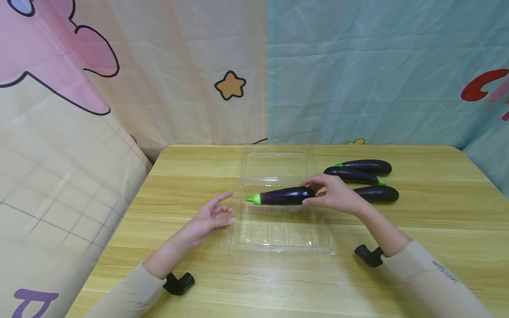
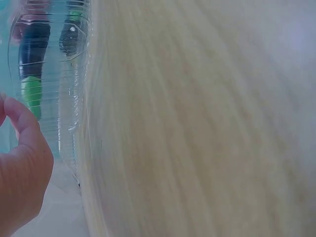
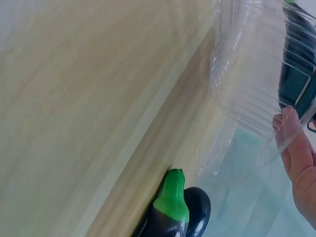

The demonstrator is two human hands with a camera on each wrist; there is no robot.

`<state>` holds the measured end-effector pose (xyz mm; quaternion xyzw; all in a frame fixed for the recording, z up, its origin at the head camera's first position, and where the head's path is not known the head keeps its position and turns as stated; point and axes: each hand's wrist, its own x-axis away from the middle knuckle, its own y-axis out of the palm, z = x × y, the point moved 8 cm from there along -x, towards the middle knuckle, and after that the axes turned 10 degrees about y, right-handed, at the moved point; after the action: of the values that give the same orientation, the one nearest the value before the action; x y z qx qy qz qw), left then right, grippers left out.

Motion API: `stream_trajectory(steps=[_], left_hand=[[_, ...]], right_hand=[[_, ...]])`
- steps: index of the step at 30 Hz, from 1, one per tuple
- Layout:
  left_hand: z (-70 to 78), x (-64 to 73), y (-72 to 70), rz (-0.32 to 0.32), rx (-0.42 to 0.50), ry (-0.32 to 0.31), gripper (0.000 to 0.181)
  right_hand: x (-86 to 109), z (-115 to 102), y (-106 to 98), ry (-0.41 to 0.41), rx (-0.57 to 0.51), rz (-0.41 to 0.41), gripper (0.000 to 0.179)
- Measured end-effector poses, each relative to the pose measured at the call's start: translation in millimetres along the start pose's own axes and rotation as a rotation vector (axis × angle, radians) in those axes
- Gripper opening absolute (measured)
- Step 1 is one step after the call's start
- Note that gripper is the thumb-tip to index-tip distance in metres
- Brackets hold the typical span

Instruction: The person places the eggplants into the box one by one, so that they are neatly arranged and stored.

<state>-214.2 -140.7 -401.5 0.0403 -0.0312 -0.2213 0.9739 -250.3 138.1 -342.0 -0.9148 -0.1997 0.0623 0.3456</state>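
While the left hand (image 1: 210,222), index finger out, the others loosely bent and holding nothing, hovers beside the left edge of one clear box (image 1: 278,243) (whether touching, I cannot tell), the right hand (image 1: 334,193) pinches one eggplant (image 1: 284,196) by its rounded end between thumb and fingers. The eggplant is level over the back of the box's base, green tip left. The step looks like loading; the next move seems to call for lowering it flat and letting go. Farther right, three other eggplants (image 1: 377,194) lie on the table (image 1: 191,176), making four. Behind the base, the box's one lid (image 1: 276,164) lies folded open
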Motion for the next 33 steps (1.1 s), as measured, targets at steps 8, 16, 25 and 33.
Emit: stream_trajectory(steps=[8,16,25,33], left_hand=[[1.5,-1.0,1.1,-0.004,0.007,0.003,0.076],[1.5,-1.4,1.5,0.001,0.007,0.0,0.075],[1.3,-1.4,1.9,-0.002,0.014,0.0,0.076],[1.7,-0.5,0.9,0.0,0.017,0.0,0.076]], right_hand=[[-5.9,-7.0,10.0,-0.018,0.082,0.008,0.041],[-7.9,-9.2,17.2,-0.036,0.145,0.025,0.038],[-9.3,-10.0,21.7,-0.031,0.209,0.027,0.038],[-10.2,-11.6,27.6,-0.049,0.303,-0.009,0.037]])
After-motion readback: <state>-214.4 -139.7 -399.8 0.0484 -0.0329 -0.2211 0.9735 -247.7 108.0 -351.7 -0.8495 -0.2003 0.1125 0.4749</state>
